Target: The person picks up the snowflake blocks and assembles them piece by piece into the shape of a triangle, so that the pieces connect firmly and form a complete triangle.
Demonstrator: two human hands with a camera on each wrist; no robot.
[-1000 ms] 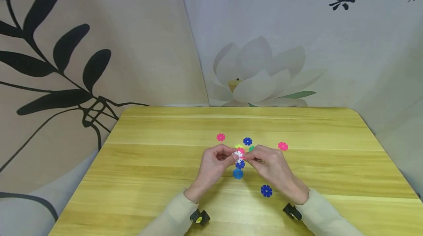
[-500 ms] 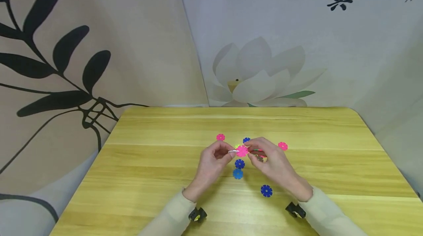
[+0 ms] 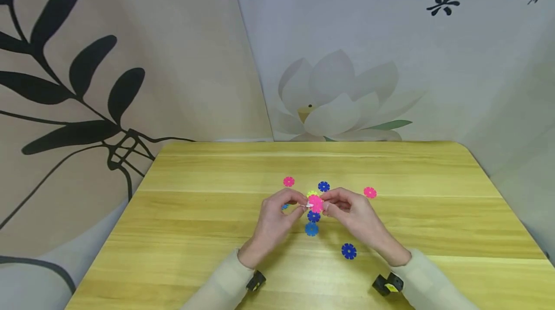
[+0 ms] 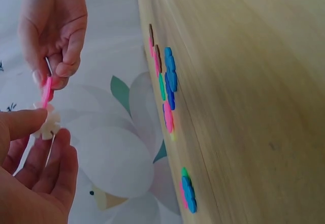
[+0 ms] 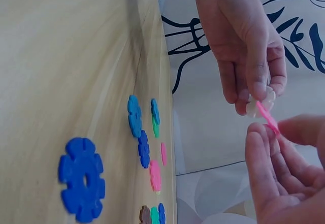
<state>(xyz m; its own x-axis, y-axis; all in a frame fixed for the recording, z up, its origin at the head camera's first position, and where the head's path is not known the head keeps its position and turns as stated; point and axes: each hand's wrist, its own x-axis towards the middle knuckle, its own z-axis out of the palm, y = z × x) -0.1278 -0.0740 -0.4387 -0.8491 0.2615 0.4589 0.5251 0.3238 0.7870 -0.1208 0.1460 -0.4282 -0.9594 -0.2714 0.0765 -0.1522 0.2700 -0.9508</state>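
1. The head view looks forward and down over the table [image 3: 208,233] from the person's side, farthest back of the three, reaching the wall [image 3: 186,59] behind.
2. The left wrist view sits close by the left hand [image 3: 274,214], facing the lotus print [image 4: 114,155], turned so the tabletop stands at its right.
3. The right wrist view, close by the right hand [image 3: 357,213], faces the black plant print [image 5: 316,41], tabletop at its left.
4. All three share both hands, the pink disc [image 3: 316,203] and the white disc [image 4: 52,123].
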